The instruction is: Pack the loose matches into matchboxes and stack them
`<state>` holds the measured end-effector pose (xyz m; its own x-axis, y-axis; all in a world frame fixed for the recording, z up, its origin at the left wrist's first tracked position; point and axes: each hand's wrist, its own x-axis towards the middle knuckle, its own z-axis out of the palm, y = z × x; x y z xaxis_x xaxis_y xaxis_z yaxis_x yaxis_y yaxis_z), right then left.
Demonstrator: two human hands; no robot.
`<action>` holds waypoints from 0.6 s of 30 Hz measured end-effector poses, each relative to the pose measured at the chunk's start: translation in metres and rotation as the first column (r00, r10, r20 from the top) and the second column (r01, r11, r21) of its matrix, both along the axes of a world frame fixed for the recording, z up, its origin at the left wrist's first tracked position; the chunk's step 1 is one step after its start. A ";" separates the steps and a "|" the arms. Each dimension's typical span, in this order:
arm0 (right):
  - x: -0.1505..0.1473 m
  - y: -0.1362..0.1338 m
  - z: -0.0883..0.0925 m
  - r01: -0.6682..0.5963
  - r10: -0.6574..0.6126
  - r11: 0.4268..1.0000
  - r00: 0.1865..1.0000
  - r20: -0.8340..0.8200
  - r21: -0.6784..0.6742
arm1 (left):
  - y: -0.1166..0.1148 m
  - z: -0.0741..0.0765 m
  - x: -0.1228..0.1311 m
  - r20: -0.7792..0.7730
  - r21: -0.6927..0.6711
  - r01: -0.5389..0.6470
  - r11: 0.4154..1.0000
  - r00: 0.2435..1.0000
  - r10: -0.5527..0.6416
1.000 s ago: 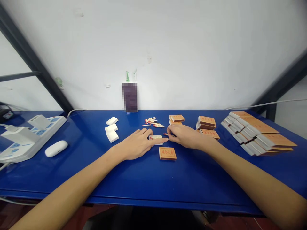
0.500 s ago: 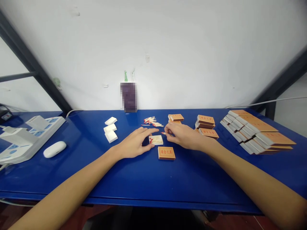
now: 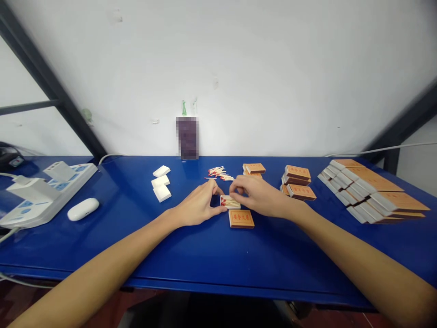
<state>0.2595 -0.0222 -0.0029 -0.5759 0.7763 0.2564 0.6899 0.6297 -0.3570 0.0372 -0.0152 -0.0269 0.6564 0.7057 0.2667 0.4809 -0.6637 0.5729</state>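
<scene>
Hands meet over the white matchbox tray [image 3: 230, 202] mid-table: left hand [image 3: 198, 206] pinches the tray's left end between thumb and fingers, right hand [image 3: 254, 195] has its fingertips on the tray's far right edge, apparently pressing or laying matches in; whether it actually grips a match is too small to tell. Tray sits flat on the blue table [image 3: 218, 255], partly filled, red heads toward the left end. Its orange sleeve [image 3: 241, 218] lies face up just in front, touching or nearly so. Doing this well, by my read: keep the left pinch low so the tray doesn't tip, lay sticks parallel with heads on one side, don't overfill or the sleeve won't slide on. Loose matches [image 3: 220, 173] lie just behind the hands, short reach. Room: three white trays [image 3: 161, 183] to the left, small stacks of orange boxes [image 3: 297, 182] close on the right, big fanned packs [image 3: 368, 191] well out right, power strip [image 3: 44, 191] and white earbud case [image 3: 83, 209] far left. Near half of the table is bare up to the front edge; tray is well clear of it.
</scene>
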 end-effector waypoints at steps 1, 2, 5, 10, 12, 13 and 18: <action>0.000 0.003 -0.001 0.037 -0.037 0.999 0.999 -0.012 0.037 | 0.000 0.000 0.000 -0.001 0.007 0.008 1.000 1.000 -0.008; 0.000 0.007 -0.002 0.080 -0.079 0.994 0.997 -0.008 0.071 | 0.000 -0.001 0.000 0.002 0.015 0.013 1.000 1.000 -0.013; -0.004 0.021 -0.009 0.172 -0.182 0.977 0.980 0.080 0.126 | 0.001 0.001 -0.001 0.001 0.054 0.004 0.999 1.000 -0.004; -0.011 0.045 -0.018 0.203 -0.221 0.973 0.957 0.190 0.110 | 0.001 0.007 -0.006 -0.097 0.163 0.083 0.983 0.993 -0.067; -0.011 0.049 -0.018 0.206 -0.224 0.973 0.953 0.205 0.105 | 0.001 0.008 -0.007 -0.118 0.197 0.108 0.974 0.989 -0.086; -0.011 0.049 -0.018 0.203 -0.221 0.974 0.952 0.210 0.105 | 0.000 0.008 -0.008 -0.121 0.205 0.113 0.972 0.989 -0.089; -0.010 0.042 -0.017 0.177 -0.196 0.978 0.956 0.216 0.108 | 0.000 0.008 -0.007 -0.146 0.189 0.097 0.977 0.987 -0.069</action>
